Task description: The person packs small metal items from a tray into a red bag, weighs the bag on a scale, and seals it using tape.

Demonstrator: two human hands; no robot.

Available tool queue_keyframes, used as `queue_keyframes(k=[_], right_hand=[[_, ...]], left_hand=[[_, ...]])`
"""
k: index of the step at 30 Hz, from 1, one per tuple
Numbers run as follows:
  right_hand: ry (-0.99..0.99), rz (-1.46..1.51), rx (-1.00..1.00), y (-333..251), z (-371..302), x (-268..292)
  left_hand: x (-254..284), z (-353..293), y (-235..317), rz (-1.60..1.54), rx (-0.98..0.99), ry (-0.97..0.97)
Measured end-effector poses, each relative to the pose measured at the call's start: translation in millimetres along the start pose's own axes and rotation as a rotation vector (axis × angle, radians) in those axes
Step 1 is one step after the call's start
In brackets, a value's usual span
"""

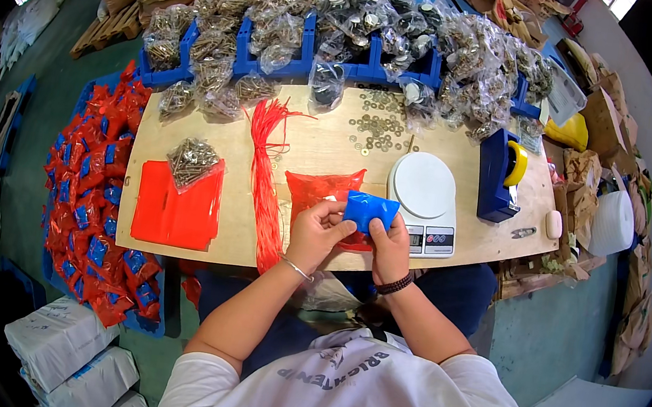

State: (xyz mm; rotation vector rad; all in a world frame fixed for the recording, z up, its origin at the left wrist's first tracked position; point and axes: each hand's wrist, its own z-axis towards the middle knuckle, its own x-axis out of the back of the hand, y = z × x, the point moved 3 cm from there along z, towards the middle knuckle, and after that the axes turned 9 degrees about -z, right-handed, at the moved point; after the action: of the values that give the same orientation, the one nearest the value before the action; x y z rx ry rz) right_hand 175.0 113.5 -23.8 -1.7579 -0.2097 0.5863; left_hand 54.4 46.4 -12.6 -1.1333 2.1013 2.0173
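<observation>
Near the frame's centre, a shiny blue rectangular plastic packet [372,211] is gripped along its lower edge by the fingers of the left hand [312,233] and right hand [391,250], apparently to be kept taut, above a translucent red plastic bag [318,189] laid on the pale wooden desk [488,241].

Bright, even light washes a wooden bench [321,142], with pale windows [616,5] glowing at the upper corners; highlights glint off a blue packet [371,211] and clear plastic bags [472,71]. Fisheye distortion bows straight edges inside a black rim, where details appear soft, possibly blurred.
</observation>
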Motion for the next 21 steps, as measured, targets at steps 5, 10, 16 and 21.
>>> queue_keyframes(k=[5, 10, 16, 21], right_hand=[[0.011, 0.053, 0.012, -2, 5, -2], [-0.011, 0.123, -0.09, -3, 10, 3], [0.062, 0.451, -0.215, 0, 9, -5], [0.16, 0.679, -0.403, 4, 27, 33]], left_hand=[[4, 1, -3, -0.07, 0.126, -0.067], [-10, 1, 13, -0.06, 0.218, -0.078], [-10, -4, -15, 0.126, -0.031, -0.079], [-22, -14, 4, 0.722, -0.242, -0.195]])
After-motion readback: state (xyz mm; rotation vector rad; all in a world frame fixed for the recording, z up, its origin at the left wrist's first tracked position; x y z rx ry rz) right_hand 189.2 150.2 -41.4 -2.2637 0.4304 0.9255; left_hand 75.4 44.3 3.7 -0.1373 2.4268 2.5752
